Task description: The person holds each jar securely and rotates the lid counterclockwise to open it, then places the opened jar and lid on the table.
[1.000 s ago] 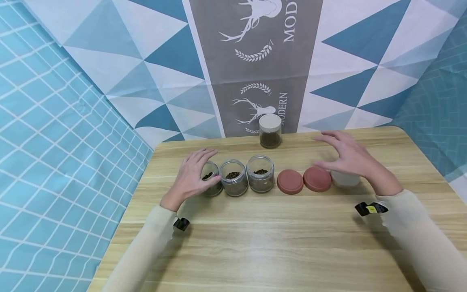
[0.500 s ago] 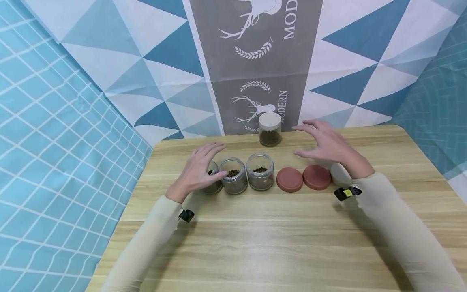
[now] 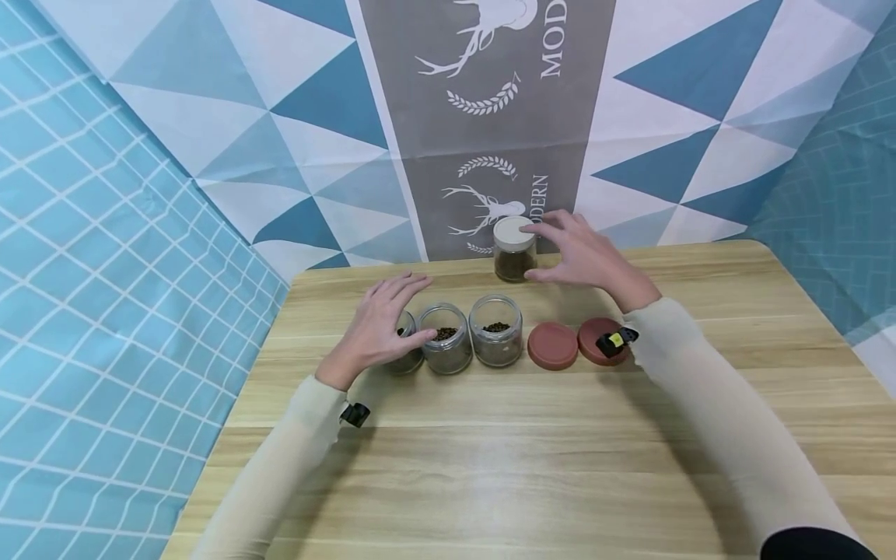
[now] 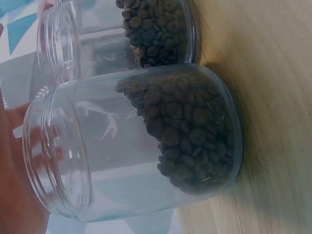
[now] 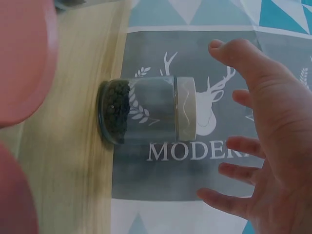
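Note:
My right hand (image 3: 577,253), fingers spread and curved, reaches beside a glass jar (image 3: 514,264) with a white lid (image 3: 513,232). In the right wrist view a gap shows between the fingers and this jar (image 5: 151,109), which has dark pellets at its bottom. My left hand (image 3: 374,330) hovers with spread fingers over the leftmost of three lidless jars, partly hiding that jar (image 3: 404,363). The middle jar (image 3: 446,354) and right jar (image 3: 497,346) stand in line with it. Brown kibble-like pellets (image 4: 195,131) partly fill the near jar in the left wrist view.
Two red lids, one (image 3: 553,346) whole in view and the other (image 3: 591,340) partly behind the right wrist's camera (image 3: 616,341), lie right of the open jars. A patterned cloth (image 3: 490,132) hangs behind the wooden table (image 3: 476,467).
My right hand has moved left and away from me, from above the lids to the white-lidded jar. My left hand has shifted slightly right. The white lid on the table is now hidden by the right sleeve.

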Demonstrator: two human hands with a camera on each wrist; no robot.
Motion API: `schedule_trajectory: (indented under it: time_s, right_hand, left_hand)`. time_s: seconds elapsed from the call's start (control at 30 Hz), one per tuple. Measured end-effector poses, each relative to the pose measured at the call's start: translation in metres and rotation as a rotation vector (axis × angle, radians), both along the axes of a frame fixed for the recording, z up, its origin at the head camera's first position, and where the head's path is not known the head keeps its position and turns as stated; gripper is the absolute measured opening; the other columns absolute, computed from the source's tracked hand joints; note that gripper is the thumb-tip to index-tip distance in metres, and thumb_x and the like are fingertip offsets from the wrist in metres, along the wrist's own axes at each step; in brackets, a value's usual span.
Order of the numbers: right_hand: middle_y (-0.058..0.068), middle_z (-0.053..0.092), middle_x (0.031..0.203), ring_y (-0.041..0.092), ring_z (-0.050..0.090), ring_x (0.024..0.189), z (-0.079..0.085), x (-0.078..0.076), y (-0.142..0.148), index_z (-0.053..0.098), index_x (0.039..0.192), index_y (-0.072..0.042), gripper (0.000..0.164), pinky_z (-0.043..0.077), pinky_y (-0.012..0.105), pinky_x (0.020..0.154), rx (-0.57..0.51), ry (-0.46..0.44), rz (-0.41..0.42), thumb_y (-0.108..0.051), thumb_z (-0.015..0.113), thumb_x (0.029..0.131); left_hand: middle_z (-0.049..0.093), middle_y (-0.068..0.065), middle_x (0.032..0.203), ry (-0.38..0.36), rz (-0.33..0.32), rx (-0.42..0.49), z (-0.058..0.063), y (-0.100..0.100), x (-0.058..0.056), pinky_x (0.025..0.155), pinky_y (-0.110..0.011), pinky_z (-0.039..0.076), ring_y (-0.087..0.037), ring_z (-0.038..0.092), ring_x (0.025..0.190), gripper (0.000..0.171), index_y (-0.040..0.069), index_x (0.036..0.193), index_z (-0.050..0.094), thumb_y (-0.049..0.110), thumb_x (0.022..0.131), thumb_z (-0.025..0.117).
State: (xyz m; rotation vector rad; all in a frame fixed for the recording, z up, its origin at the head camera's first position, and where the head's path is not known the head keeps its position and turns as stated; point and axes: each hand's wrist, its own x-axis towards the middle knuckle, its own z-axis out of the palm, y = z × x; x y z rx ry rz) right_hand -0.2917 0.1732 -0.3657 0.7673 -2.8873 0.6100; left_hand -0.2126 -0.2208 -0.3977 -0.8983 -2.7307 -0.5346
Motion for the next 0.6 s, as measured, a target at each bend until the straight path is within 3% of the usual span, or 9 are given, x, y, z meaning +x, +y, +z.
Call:
schedule_trajectory:
  time_s: [0.37, 0.6]
  right_hand:
    - [0.024, 0.036, 0.178, 0.051, 0.039, 0.158, 0.002, -0.028, -0.026, 0.050, 0.170, -0.031, 0.086, 0.058, 0.079, 0.101, 0.033, -0.004, -0.027, -0.052, 0.086, 0.095]
    - [0.023, 0.035, 0.179, 0.051, 0.035, 0.160, 0.007, -0.037, -0.042, 0.049, 0.170, -0.031, 0.085, 0.056, 0.078, 0.105, 0.048, 0.005, -0.024, -0.051, 0.086, 0.096]
  left_hand:
    - [0.055, -0.015, 0.173, 0.003, 0.020, -0.020, 0.001, 0.000, 0.000, 0.135, -0.077, 0.030, -0.046, 0.046, 0.164, 0.127, 0.013, 0.169, 0.052, 0.107, 0.089, 0.021]
    - [0.058, -0.018, 0.170, 0.016, 0.027, -0.023, 0.003, -0.001, 0.000, 0.134, -0.078, 0.030, -0.046, 0.047, 0.163, 0.129, 0.012, 0.167, 0.053, 0.108, 0.088, 0.019]
